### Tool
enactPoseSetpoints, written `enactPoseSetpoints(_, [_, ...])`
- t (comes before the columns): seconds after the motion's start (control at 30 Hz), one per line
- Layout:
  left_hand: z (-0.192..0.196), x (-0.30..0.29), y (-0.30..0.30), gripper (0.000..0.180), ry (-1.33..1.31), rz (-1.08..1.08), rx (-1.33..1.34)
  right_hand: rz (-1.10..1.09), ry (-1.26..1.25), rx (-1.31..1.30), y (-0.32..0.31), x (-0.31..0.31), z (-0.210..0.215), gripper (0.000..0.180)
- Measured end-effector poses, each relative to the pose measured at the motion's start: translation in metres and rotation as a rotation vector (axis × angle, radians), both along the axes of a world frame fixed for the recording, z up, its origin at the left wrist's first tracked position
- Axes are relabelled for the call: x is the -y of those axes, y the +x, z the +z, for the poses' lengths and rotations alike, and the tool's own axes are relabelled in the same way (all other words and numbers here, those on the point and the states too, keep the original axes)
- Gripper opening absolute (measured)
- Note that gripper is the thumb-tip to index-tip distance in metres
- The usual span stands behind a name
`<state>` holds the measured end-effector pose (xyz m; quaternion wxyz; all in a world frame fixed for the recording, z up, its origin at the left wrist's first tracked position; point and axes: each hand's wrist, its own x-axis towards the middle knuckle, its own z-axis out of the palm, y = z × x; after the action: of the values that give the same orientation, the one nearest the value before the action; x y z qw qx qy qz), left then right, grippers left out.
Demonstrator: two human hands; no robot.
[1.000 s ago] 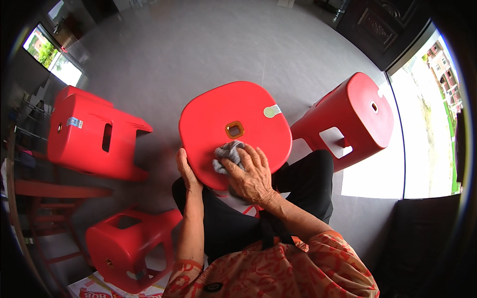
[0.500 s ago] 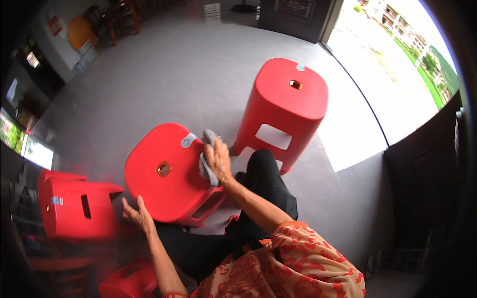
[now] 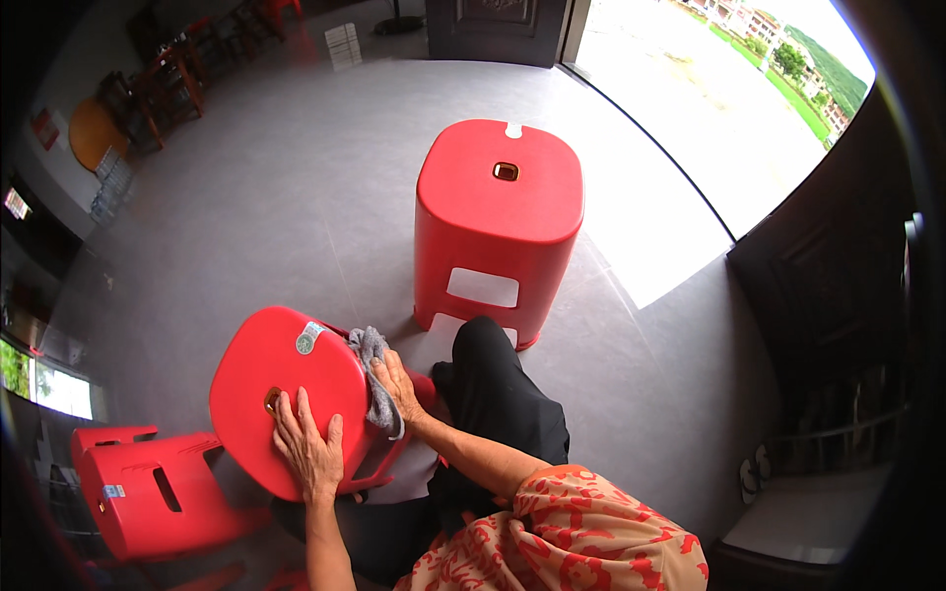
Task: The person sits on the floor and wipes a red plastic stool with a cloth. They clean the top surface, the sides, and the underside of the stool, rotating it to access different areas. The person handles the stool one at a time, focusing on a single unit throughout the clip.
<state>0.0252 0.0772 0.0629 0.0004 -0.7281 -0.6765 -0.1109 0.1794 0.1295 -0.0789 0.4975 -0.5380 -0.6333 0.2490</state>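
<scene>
A red plastic stool (image 3: 296,369) with a small sticker and a gold-rimmed hole in its seat stands in front of me, tilted in view. My left hand (image 3: 311,448) lies flat on the seat beside the hole, fingers spread. With my right hand (image 3: 396,389) I press a grey cloth (image 3: 376,379) against the stool's right side, just below the seat edge. The cloth hangs partly out past my fingers. Part of the stool's lower body is hidden by my hands and legs.
Another red stool (image 3: 501,217) stands upright ahead. A third red stool (image 3: 163,492) lies on its side at the lower left. Grey tile floor (image 3: 296,187) stretches to a bright doorway (image 3: 660,128). A dark door (image 3: 828,266) is at right; wooden chairs (image 3: 168,89) stand far left.
My left hand has moved from the stool's near-left edge onto its seat. My right hand has taken the cloth from the seat's edge to the side. The view has shifted.
</scene>
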Motion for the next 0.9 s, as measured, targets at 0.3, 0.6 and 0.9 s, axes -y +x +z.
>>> enactPoseSetpoints(0.3, [0.011,-0.001,0.005,0.07,-0.014,0.058,0.055,-0.078,-0.562,-0.28,0.021,-0.027,-0.05,0.044])
enactPoseSetpoints(0.6, [0.009,-0.004,0.002,0.074,-0.016,0.013,0.037,0.243,-0.301,-0.448,0.025,-0.014,0.073,0.039])
enactPoseSetpoints(0.9, [0.014,-0.004,-0.003,0.081,-0.093,-0.002,0.072,0.498,-0.365,-0.302,0.022,-0.086,0.097,0.048])
